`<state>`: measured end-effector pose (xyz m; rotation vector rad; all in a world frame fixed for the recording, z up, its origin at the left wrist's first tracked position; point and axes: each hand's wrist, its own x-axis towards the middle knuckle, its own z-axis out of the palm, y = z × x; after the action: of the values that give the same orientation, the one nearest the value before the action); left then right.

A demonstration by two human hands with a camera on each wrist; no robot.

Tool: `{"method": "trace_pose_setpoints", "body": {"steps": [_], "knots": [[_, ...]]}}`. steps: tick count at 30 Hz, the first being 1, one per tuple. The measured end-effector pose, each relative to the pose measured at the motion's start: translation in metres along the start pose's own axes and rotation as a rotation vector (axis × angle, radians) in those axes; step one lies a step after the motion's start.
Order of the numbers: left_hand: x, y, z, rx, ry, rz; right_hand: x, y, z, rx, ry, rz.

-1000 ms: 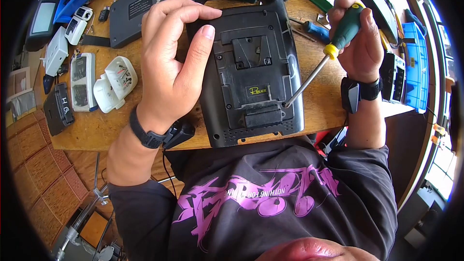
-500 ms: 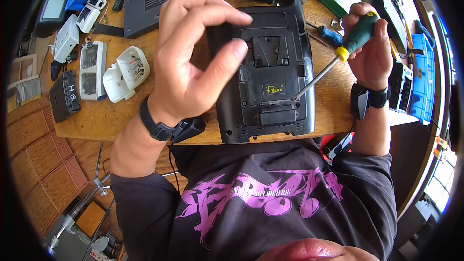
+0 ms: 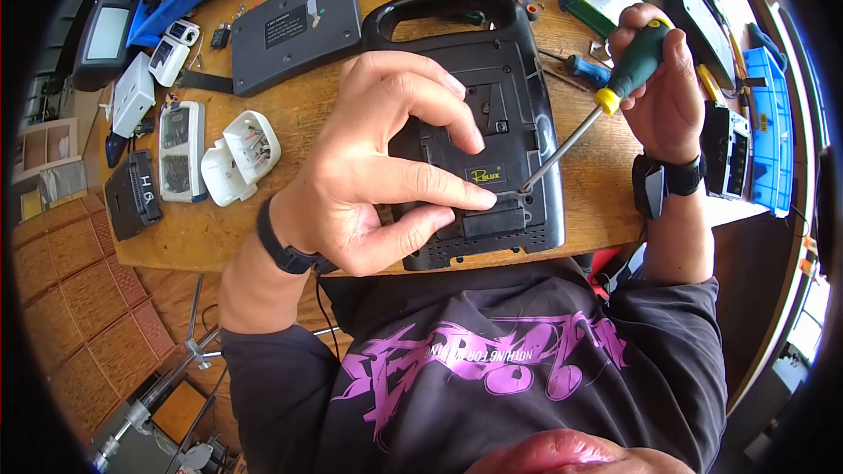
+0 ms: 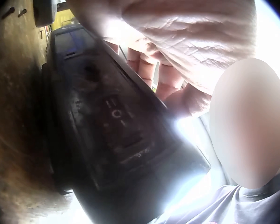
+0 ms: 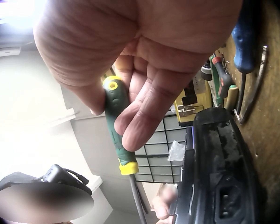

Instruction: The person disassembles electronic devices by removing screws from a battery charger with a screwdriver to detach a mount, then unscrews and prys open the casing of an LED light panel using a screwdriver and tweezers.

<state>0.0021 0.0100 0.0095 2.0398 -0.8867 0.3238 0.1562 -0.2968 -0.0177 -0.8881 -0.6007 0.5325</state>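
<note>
A black case with a carry handle and a yellow Rolux label [image 3: 483,175] lies on the wooden bench; this black case [image 3: 516,66] has a raised mounting plate. My right hand [image 3: 669,105] grips a green-and-yellow screwdriver [image 3: 638,66], its shaft slanting down to a tip at the case's lower right. Over the lower part of the case hovers my left hand [image 3: 378,162], fingers bent, index fingertip close beside the screwdriver tip, thumb apart from it. In the left wrist view, the case's side [image 4: 112,130] is dark; a power socket [image 5: 225,203] shows in the right wrist view.
Left of the case stand a white tray [image 3: 219,177] of small screws, a bit set [image 3: 182,167] and a flat grey panel [image 3: 294,35]. A blue-handled screwdriver [image 3: 590,70] lies to the right, near a blue crate [image 3: 768,145]. Pliers and loose tools crowd the far side.
My left hand has come off the case's upper left and moved down and right, toward the screwdriver tip. The right hand keeps its grip, tip still at the lower right.
</note>
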Motion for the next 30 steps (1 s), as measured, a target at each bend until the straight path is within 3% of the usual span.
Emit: {"method": "trace_pose_setpoints", "body": {"steps": [9, 11, 13, 16, 17, 19, 22, 30], "knots": [[0.001, 0.0, 0.002, -0.057, 0.03, -0.025, 0.001, -0.003, 0.002, -0.006, 0.03, 0.001], [0.001, 0.0, 0.002, -0.058, 0.033, -0.039, 0.001, -0.004, 0.0, 0.051, 0.107, 0.044], [0.001, -0.001, 0.003, -0.055, 0.033, -0.041, 0.002, -0.004, -0.01, 0.187, 0.047, 0.04], [0.003, 0.001, 0.003, -0.035, 0.028, -0.054, 0.006, -0.008, -0.003, 0.285, 0.209, 0.029], [0.003, 0.001, 0.003, -0.021, 0.022, -0.063, 0.007, -0.007, -0.006, 0.287, 0.21, 0.025], [0.004, 0.003, 0.003, -0.013, 0.023, -0.067, 0.011, -0.005, -0.015, 0.331, 0.012, -0.013], [0.005, 0.005, 0.003, 0.016, 0.015, -0.078, 0.009, -0.007, -0.008, 0.293, 0.154, -0.017], [0.005, 0.002, 0.007, 0.068, 0.054, -0.065, 0.008, -0.005, -0.013, 0.237, 0.175, -0.01]]}}
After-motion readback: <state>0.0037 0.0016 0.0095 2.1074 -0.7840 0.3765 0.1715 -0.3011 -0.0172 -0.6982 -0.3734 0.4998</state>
